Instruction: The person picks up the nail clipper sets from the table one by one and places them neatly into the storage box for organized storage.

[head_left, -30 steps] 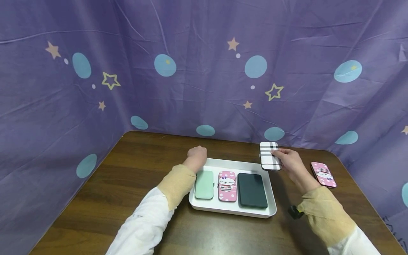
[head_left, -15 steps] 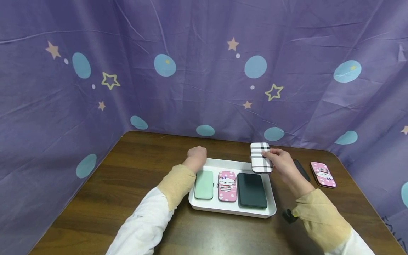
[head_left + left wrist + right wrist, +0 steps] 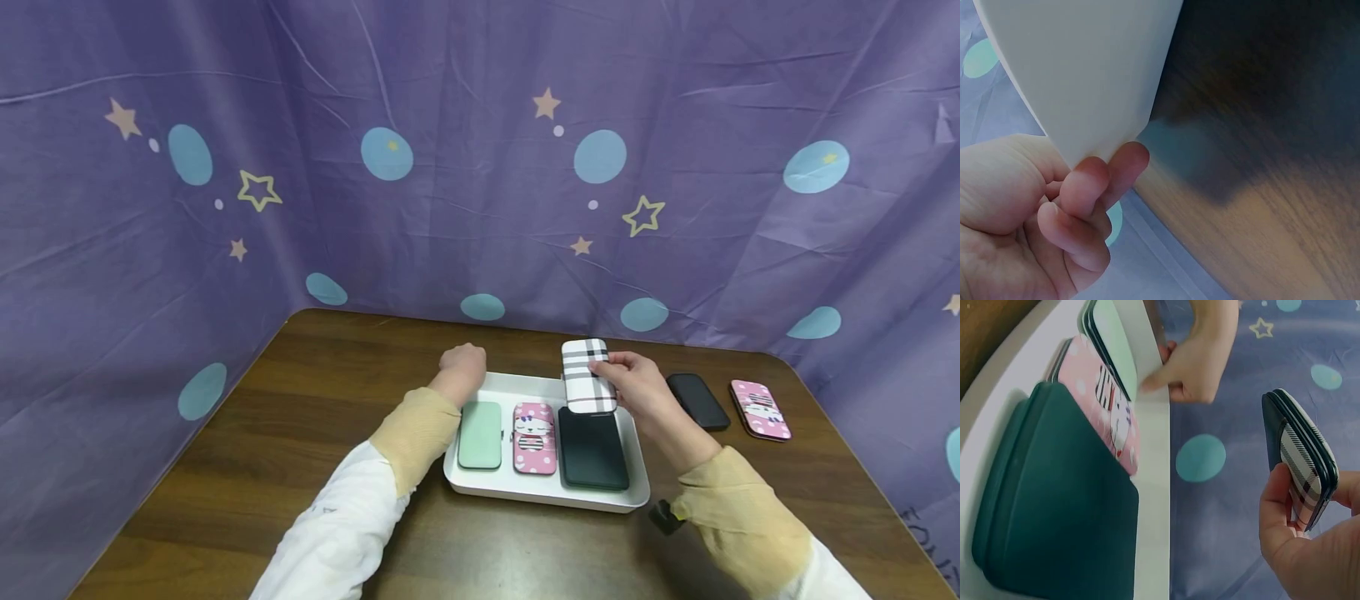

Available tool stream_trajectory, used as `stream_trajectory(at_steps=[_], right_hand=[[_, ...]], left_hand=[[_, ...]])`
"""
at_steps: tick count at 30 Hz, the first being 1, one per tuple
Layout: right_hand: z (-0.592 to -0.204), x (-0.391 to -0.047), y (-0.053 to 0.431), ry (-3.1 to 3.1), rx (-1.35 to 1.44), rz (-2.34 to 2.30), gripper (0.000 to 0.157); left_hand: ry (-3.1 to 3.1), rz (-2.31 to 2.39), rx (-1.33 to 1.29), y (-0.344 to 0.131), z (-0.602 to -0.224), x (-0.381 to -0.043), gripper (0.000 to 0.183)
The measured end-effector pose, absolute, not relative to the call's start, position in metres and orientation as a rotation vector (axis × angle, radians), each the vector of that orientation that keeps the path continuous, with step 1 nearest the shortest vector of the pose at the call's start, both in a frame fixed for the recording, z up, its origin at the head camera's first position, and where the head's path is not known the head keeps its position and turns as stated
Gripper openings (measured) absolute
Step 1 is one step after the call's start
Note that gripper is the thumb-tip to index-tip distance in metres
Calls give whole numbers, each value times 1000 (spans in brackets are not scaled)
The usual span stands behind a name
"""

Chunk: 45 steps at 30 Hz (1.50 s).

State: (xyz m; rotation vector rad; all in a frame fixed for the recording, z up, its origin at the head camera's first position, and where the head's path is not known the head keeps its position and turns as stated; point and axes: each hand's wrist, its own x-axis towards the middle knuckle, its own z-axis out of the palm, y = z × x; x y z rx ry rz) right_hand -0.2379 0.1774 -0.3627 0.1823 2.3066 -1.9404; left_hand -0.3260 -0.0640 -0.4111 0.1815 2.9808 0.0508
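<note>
At the back left corner of the white tray, my left hand pinches the wall; the right wrist view shows its thumb over the rim, and the left wrist view shows curled fingers against the outer side. My right hand holds a plaid hard case by its right edge, above the tray's back right part. Inside the tray lie a mint green case, a pink cartoon case and a larger dark green case. The plaid case covers a bit of the tray's back rim.
To the right of the tray, a black case and another pink cartoon case lie on the brown wooden table. A purple curtain with stars and dots hangs behind the table's back edge.
My right hand has carried the plaid case leftward, from beyond the tray's back right corner to over the tray. The black case has come into view. My left hand stays put.
</note>
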Motion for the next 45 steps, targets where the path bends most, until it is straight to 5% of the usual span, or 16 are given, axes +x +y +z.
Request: stream_trajectory(at_steps=[45], right_hand=[[-398,-231,83,2084,120,-2004,48]], left_hand=[[3017,138,132,-64,-412,-328,27]])
